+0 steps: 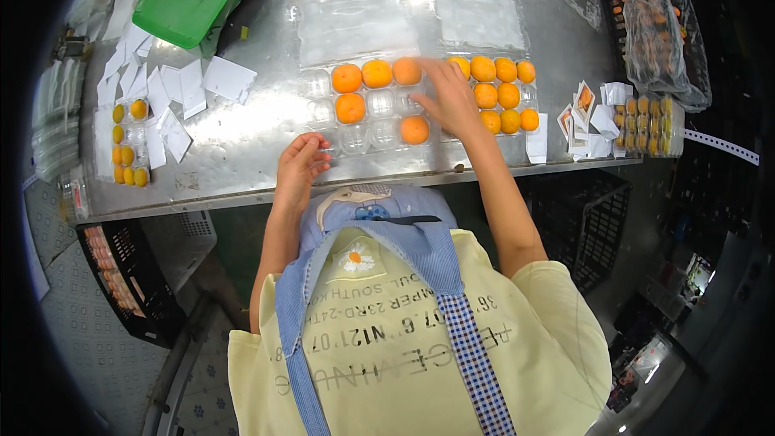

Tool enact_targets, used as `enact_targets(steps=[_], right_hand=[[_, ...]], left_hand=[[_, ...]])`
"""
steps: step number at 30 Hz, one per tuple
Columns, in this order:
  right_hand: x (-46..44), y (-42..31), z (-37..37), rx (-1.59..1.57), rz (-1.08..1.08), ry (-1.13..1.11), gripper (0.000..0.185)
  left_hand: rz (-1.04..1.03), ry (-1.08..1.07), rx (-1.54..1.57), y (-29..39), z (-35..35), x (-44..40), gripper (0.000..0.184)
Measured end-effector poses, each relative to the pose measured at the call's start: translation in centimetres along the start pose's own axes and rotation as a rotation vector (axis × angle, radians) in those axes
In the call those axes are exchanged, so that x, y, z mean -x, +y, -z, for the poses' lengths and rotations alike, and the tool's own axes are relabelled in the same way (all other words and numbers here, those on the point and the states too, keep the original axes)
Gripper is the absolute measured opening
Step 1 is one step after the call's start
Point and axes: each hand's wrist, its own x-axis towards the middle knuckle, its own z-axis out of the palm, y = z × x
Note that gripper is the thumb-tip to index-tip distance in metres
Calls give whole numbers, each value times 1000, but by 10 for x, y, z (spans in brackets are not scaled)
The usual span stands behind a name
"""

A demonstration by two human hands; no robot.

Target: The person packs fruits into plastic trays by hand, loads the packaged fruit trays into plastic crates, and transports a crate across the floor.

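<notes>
In the head view a clear plastic tray (381,136) with round cups lies on the metal table, partly filled with orange mandarins (350,108). My right hand (449,97) is over its right side, blurred by motion, thumb and fingers apart. Its fingertips are close to a mandarin (407,71) in the back row; whether they touch it I cannot tell. My left hand (303,165) is at the tray's front left corner, fingers loosely curled and apart, with nothing visible in them. To the right is a second tray of mandarins (508,96), partly behind my right hand.
White cards (230,79) lie scattered at left, near a green bin (190,0) and a tray of yellower fruit (139,109). At right are printed cards (583,101), a stacked fruit pack (646,125) and a plastic-covered crate (646,24). The table edge (234,201) runs before me.
</notes>
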Motion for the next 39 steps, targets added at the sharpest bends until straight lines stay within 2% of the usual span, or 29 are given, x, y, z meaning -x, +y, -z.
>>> enact_targets(steps=[1, 4, 7, 10, 13, 16, 19, 22, 25, 26, 29, 32, 35, 37, 39], right_hand=[[-9, 3, -3, 28, 22, 29, 49], [-26, 18, -17, 121, 54, -93, 48], [-31, 22, -13, 111, 49, -120, 51], [-27, 16, -1, -276, -264, -136, 50], [-13, 13, 4, -908, -423, -46, 54], [-1, -3, 18, -1155, -441, 2, 55], [11, -14, 23, -1210, -440, 13, 55], [19, -31, 24, -1033, -299, -29, 55], [17, -59, 39, -495, -89, -79, 52], [16, -70, 44, -481, -93, -76, 52], [22, -65, 38, -739, -139, -54, 49], [32, -49, 37, -1131, -299, 34, 41], [41, -28, 35, -1002, -351, 31, 35], [45, -22, 41, -1033, -409, -18, 32], [49, -17, 44, -1028, -413, -28, 32]], left_hand=[[1, -4, -10, 0, 0, 0, 15], [-2, 20, -29, 1, 0, 3, 15], [-15, 63, -22, 2, 3, 5, 16], [-33, 94, -6, 2, 8, 5, 17], [-31, 93, 15, 3, 9, 3, 15], [-23, 66, 0, 0, 7, 0, 17], [-67, 23, -194, 3, -12, 2, 22], [-165, -205, -282, 19, -53, 5, 30], [-311, -280, -267, 25, -97, 4, 34], [-255, -296, -191, 25, -103, 2, 35], [-76, -329, 89, 24, -110, 0, 40], [82, -336, 399, 22, -106, -1, 44], [160, -378, 532, 16, -105, -7, 46], [201, -427, 592, 13, -112, -7, 47], [193, -440, 541, 11, -119, -7, 46]])
